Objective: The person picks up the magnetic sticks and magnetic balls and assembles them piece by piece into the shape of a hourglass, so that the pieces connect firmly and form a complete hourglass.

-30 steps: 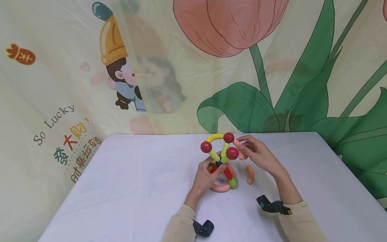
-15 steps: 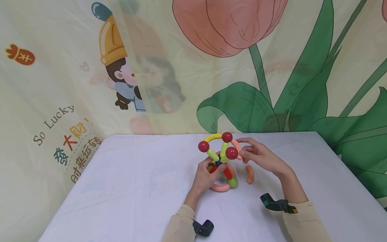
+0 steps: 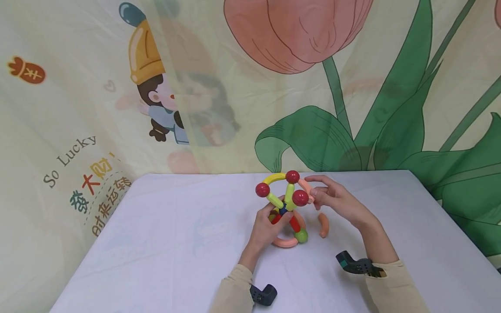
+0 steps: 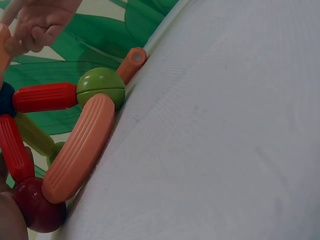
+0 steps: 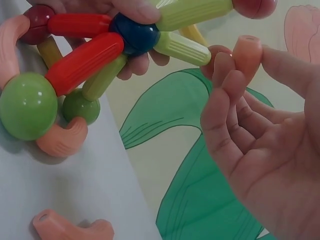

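A magnetic ball-and-stick model stands on the table, with a blue ball (image 5: pixel 134 34) at its centre. My left hand (image 3: pixel 264 228) grips it around that ball, thumb in front. Yellow-green sticks rise to three red balls, the far one (image 3: pixel 292 176) joined to the left one (image 3: pixel 262 189) by a curved yellow stick (image 3: pixel 275 177). Below, red sticks (image 4: pixel 45 96) lead down to balls, including a green ball (image 4: pixel 101 88), linked by curved orange sticks (image 4: pixel 80 150). My right hand (image 3: pixel 340 202) pinches a curved orange stick (image 3: pixel 305 186), its upper end at the far red ball.
A loose curved orange stick (image 3: pixel 323 225) lies on the white tabletop (image 3: pixel 188 243), right of the model and below my right hand. A printed cloth (image 3: pixel 219 87) hangs behind the table's far edge. Each wrist carries a dark camera mount (image 3: pixel 354 263).
The model's upper red balls have shifted slightly left. My right hand has moved lower along the orange stick, which it still holds. My left hand has stayed in place.
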### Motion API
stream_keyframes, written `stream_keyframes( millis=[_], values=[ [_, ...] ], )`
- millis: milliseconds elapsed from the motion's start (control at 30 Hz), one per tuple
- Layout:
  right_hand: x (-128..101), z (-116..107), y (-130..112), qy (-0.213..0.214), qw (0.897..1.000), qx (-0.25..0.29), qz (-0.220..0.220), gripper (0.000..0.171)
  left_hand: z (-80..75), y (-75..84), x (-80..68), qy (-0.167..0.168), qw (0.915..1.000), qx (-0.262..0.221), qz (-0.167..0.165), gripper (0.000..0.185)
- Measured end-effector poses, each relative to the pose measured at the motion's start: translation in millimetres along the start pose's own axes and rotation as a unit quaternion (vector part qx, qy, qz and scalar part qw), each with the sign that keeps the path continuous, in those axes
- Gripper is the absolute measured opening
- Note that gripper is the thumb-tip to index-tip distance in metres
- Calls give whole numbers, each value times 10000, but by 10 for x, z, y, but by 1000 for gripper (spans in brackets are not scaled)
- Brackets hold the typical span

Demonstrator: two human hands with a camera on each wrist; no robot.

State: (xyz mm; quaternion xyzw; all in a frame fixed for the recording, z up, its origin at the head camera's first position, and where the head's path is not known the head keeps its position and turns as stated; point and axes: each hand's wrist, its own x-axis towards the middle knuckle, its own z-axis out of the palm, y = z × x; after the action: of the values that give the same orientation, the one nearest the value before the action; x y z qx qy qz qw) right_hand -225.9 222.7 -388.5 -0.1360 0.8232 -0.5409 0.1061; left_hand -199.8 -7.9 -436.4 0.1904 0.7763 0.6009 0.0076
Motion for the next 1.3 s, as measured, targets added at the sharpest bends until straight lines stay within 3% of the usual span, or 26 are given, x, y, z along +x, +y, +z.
stream_keyframes(
  millis=[833, 1300],
  values=[
    [-20, 72, -163, 329, 9994, -75, -43, 50, 13, 15, -16, 15, 9998, 183, 26, 51],
    [-38, 108, -208, 286, 9995, -54, -125, 48, 11, 19, -20, 30, 9997, 192, 158, 51]
  ],
)
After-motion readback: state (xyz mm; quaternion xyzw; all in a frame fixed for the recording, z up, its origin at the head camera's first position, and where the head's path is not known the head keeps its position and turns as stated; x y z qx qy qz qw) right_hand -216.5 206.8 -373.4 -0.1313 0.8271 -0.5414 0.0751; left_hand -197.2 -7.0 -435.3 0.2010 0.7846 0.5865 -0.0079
